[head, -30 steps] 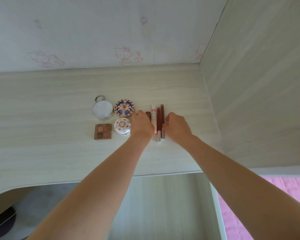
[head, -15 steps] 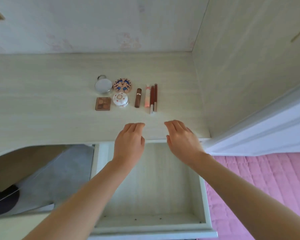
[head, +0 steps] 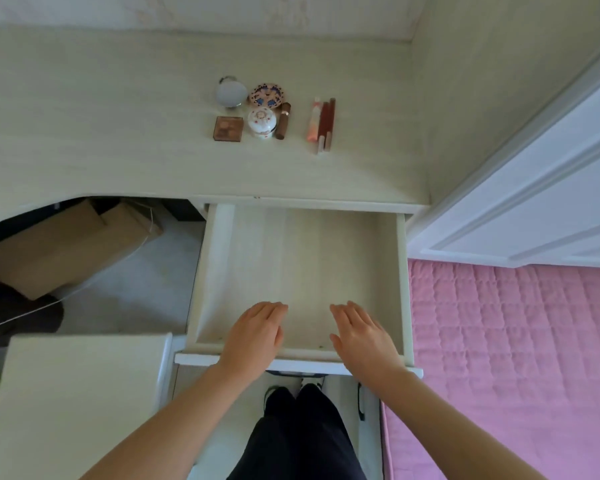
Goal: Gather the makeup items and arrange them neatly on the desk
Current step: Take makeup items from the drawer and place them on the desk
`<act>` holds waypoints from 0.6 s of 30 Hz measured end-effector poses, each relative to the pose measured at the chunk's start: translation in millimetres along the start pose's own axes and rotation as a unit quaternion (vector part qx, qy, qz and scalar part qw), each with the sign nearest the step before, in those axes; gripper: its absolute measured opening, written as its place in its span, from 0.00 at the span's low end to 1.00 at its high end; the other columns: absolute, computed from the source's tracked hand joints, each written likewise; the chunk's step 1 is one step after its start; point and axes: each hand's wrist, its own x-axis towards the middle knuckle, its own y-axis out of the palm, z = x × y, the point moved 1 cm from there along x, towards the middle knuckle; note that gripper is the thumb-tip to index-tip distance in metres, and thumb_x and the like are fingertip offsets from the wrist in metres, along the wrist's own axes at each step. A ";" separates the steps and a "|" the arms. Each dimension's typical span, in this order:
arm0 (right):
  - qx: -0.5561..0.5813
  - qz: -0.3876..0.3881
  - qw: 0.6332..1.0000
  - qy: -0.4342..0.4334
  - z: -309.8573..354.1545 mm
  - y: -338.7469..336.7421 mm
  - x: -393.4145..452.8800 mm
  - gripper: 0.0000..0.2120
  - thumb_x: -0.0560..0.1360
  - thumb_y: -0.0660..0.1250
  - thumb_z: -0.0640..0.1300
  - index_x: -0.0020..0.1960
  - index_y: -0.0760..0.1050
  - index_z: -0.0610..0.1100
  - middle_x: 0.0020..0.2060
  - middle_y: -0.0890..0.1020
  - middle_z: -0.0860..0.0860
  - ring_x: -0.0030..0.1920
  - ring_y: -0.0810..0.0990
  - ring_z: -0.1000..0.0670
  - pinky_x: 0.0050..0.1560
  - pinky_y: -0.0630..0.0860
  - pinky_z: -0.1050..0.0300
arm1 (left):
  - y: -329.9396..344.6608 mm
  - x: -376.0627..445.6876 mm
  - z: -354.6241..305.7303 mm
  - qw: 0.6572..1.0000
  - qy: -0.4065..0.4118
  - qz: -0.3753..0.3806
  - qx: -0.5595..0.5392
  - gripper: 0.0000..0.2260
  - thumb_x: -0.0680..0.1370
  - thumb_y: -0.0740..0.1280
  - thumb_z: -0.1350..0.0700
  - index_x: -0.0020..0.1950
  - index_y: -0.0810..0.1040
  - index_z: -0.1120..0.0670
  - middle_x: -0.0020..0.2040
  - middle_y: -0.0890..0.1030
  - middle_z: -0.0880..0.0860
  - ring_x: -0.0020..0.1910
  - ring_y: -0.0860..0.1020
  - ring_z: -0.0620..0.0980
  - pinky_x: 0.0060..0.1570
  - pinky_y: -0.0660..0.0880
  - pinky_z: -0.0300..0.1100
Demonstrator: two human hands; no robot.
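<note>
Both hands hang over the front end of the pulled-out drawer [head: 400, 271], palms down. The left hand [head: 253, 336] has its fingers straight and together, holding nothing, and the right hand [head: 362, 336] lies the same way a little apart from it, fingers flat and empty; whether either actually touches the drawer I can't tell. The makeup sits farther back on the table [head: 118, 133], well away from the hands. There is a round mirror [head: 231, 92] with a small ring at its far side, and just beside it on the right a round patterned compact [head: 266, 95]. In front of the mirror lies a small square eyeshadow palette [head: 228, 128], and next to that a white round jar [head: 261, 124] with red dots. A brown lipstick [head: 283, 120] lies right against the jar's right side. Apart from these, toward the wall on the right, a pink tube [head: 314, 120] and two dark red sticks [head: 327, 123] lie side by side, touching. A pink quilted bed [head: 513, 341] is on the right, and a cardboard box [head: 63, 244] sits under the table on the left.
</note>
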 end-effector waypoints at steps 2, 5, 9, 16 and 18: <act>-0.014 0.032 0.999 0.014 6.8 15.2 -17.9 0.29 0.63 0.79 0.49 0.60 0.79 0.38 0.54 0.83 0.46 0.57 0.81 0.44 0.54 0.80 0.51 | 15.7 -19.5 7.2 0.999 0.006 0.033 0.027 0.19 0.80 0.61 0.57 0.71 0.69 0.56 0.69 0.73 0.54 0.69 0.70 0.54 0.70 0.66 0.47; -0.033 0.082 0.996 0.023 17.3 34.6 -39.6 0.31 0.71 0.73 0.52 0.69 0.71 0.38 0.63 0.78 0.44 0.64 0.75 0.41 0.61 0.75 0.44 | 34.8 -44.4 18.4 0.993 -0.011 0.091 0.070 0.23 0.83 0.47 0.47 0.78 0.55 0.52 0.78 0.57 0.50 0.77 0.55 0.50 0.76 0.51 0.47; -0.061 0.109 0.992 0.025 26.4 46.3 -52.1 0.31 0.73 0.70 0.50 0.72 0.66 0.41 0.67 0.74 0.44 0.68 0.71 0.41 0.66 0.69 0.40 | 42.0 -64.2 23.2 0.992 0.019 0.072 0.104 0.27 0.80 0.56 0.44 0.76 0.61 0.55 0.75 0.64 0.52 0.74 0.63 0.53 0.73 0.60 0.52; -0.074 0.077 0.994 0.016 19.1 52.5 -53.3 0.38 0.61 0.76 0.33 0.69 0.71 0.43 0.60 0.79 0.44 0.59 0.79 0.40 0.60 0.74 0.38 | 50.7 -61.8 28.6 0.989 0.061 -0.010 0.136 0.29 0.68 0.77 0.59 0.68 0.74 0.57 0.62 0.79 0.55 0.60 0.78 0.56 0.61 0.74 0.55; -0.076 0.070 0.995 0.001 17.3 52.0 -53.3 0.40 0.57 0.76 0.32 0.68 0.72 0.44 0.54 0.81 0.46 0.51 0.81 0.42 0.56 0.76 0.40 | 53.7 -62.9 30.6 0.986 0.075 -0.030 0.148 0.30 0.67 0.77 0.63 0.67 0.74 0.58 0.59 0.80 0.55 0.56 0.79 0.57 0.61 0.74 0.55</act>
